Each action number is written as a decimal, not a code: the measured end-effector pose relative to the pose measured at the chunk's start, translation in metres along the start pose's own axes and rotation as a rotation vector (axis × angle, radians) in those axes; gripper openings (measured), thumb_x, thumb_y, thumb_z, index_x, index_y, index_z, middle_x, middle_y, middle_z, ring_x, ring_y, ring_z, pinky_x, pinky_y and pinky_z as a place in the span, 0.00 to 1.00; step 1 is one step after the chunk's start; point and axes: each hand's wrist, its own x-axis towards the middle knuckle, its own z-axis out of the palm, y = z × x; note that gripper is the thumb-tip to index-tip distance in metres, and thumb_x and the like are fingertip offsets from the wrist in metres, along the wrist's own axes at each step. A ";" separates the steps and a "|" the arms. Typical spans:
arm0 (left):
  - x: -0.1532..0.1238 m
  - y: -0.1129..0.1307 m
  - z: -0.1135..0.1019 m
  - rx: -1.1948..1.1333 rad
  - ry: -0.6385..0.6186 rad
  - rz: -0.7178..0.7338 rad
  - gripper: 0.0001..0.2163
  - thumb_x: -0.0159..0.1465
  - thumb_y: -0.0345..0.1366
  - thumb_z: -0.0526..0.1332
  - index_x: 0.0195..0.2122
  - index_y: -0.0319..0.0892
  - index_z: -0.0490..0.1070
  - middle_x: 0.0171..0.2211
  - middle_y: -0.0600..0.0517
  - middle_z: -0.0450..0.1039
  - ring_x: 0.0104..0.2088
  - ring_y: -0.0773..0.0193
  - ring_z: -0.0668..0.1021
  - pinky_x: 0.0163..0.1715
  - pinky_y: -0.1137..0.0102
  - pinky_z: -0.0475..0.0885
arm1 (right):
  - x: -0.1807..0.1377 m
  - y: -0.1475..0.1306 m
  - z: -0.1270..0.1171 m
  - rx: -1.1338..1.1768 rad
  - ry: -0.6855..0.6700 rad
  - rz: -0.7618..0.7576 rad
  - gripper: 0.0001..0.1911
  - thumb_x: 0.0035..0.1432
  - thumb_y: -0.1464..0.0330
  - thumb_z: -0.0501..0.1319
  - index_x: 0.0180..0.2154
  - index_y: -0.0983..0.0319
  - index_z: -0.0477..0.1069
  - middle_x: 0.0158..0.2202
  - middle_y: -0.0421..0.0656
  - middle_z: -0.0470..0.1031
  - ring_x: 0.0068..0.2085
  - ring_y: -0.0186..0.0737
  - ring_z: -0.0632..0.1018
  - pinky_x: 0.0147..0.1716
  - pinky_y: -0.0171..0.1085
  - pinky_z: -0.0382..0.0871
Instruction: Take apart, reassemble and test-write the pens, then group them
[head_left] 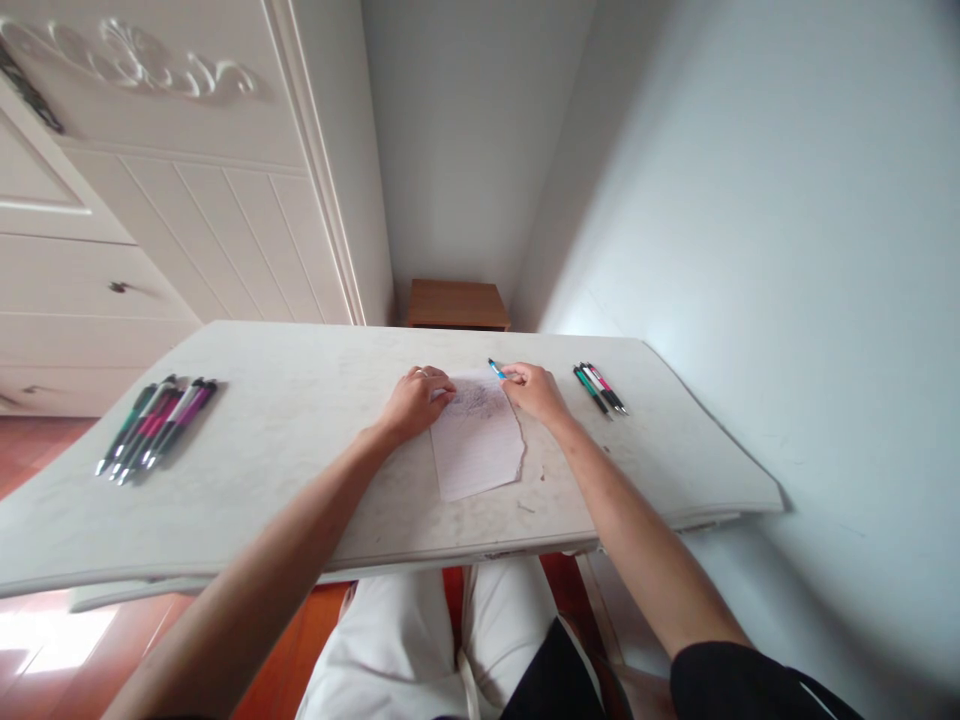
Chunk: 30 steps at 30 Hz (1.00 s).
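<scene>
A torn sheet of lined paper (480,455) lies on the white table (300,480), with dense dark scribbles across its upper part. At its upper left edge is my left hand (418,402), its fingers curled and closed on the paper's margin. My right hand (535,393) is by the upper right corner, closed around a blue pen (496,369). One dark end of the pen sticks out up and to the left; the other end is hidden by my fingers.
Several pens (154,428) lie side by side on the table's left. More pens (600,388), with green and pink among their colours, lie right of my right hand. A wall (787,300) borders the right side, white cabinets (225,220) the left. Behind stands a small wooden stand (457,302).
</scene>
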 end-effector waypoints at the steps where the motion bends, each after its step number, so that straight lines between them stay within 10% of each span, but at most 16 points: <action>1: 0.000 0.000 0.000 0.004 -0.004 -0.005 0.10 0.62 0.35 0.58 0.37 0.44 0.80 0.43 0.46 0.79 0.45 0.54 0.77 0.52 0.59 0.71 | 0.000 0.001 0.000 -0.006 -0.003 -0.002 0.15 0.51 0.67 0.62 0.42 0.60 0.79 0.27 0.41 0.80 0.30 0.40 0.80 0.34 0.35 0.71; 30: 0.000 -0.007 0.004 0.035 -0.008 0.032 0.11 0.63 0.34 0.57 0.38 0.43 0.80 0.43 0.46 0.78 0.45 0.53 0.77 0.51 0.58 0.71 | -0.002 -0.002 -0.001 -0.121 -0.013 -0.085 0.14 0.54 0.67 0.63 0.44 0.57 0.79 0.33 0.41 0.81 0.32 0.38 0.78 0.35 0.34 0.68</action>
